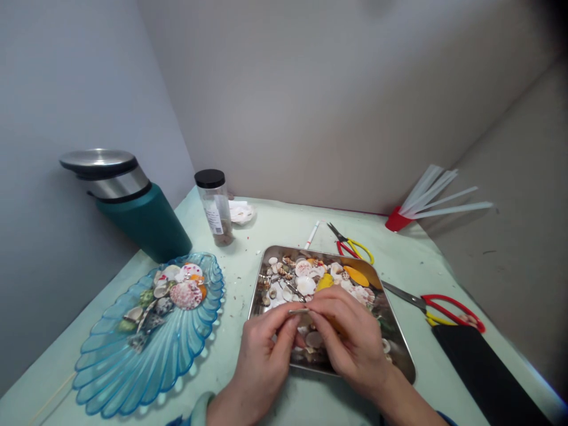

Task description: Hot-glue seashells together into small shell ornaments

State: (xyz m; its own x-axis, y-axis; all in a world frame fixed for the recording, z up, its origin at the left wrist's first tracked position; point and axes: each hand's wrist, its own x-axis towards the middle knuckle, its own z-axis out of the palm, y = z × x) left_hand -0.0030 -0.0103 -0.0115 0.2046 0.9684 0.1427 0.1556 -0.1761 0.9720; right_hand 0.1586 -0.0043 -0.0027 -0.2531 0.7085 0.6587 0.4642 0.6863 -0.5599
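Note:
Over the front of a metal tray (402, 343) full of seashells (306, 285), my two hands meet. Between thumb and forefinger, my left hand (268, 349) pinches a small thin pale piece (299, 311), seen almost edge-on. My right hand (350, 334) grips the same piece from the other side, its fingers curled. What exactly the piece is, I cannot make out. Below and beyond the fingers lie white, speckled, yellow and orange shells. To the left, a blue scalloped glass dish (177, 361) bears more shells (186, 294) at its far end.
A teal bottle (142, 222) and a black-lidded jar (213, 207) stand at the back left. Yellow-and-red-handled scissors (355, 248) lie behind the tray, larger scissors (421, 302) to its right. White sticks (432, 192) lean from a red cup (396, 220). A black flat object (483, 373) lies front right.

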